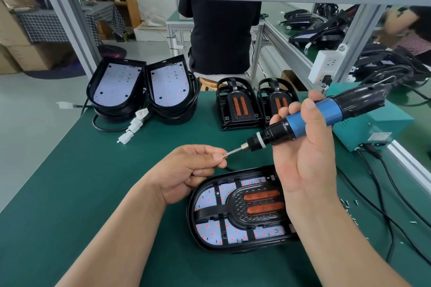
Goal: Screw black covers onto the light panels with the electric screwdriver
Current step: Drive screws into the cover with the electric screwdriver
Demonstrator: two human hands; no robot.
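My right hand (305,161) grips the blue and black electric screwdriver (310,119), held level above the table with its bit pointing left. My left hand (186,170) pinches a small screw (225,155) right at the bit's tip. Below both hands a light panel (210,214) lies flat on the green mat, with a black cover (245,209) bearing two orange strips set on top of it. My right wrist hides the panel's right end.
Two stacks of uncovered light panels (142,86) with white connectors (135,123) lean at the back left. Two stacks of black covers (240,105) stand behind. A teal power box (370,121), cables and loose screws (349,205) lie at the right. A person sits beyond the table.
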